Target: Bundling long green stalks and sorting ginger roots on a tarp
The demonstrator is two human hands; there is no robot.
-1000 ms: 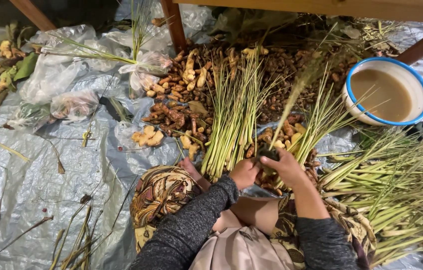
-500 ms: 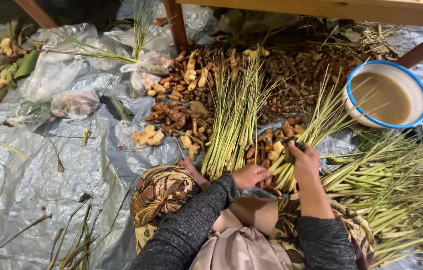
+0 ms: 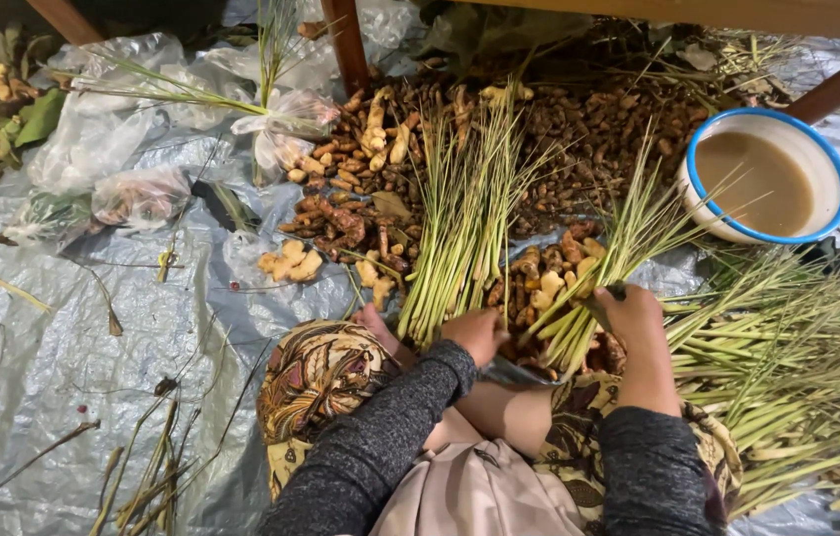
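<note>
My right hand (image 3: 630,320) is closed around the lower ends of a small bunch of lemongrass stalks (image 3: 610,260), which fans out up and to the right. My left hand (image 3: 475,334) is curled into a fist at the cut ends of a larger lemongrass bundle (image 3: 461,218) lying on the heap. A grey knife blade (image 3: 521,373) sticks out from under that fist, over my lap. Both arms are in dark grey sleeves, and a patterned cloth (image 3: 319,369) covers my knees.
Turmeric and ginger roots (image 3: 360,213) are piled on a grey tarp (image 3: 82,387). A white bowl with a blue rim (image 3: 765,179) holds murky water at the upper right. Many lemongrass stalks (image 3: 797,367) lie at the right. Plastic bags (image 3: 142,194) lie left; wooden legs (image 3: 345,40) stand behind.
My right hand moved right, away from the left, with the lemongrass bunch in it, and the bunch now leans lower to the right. The left hand stayed about where it was.
</note>
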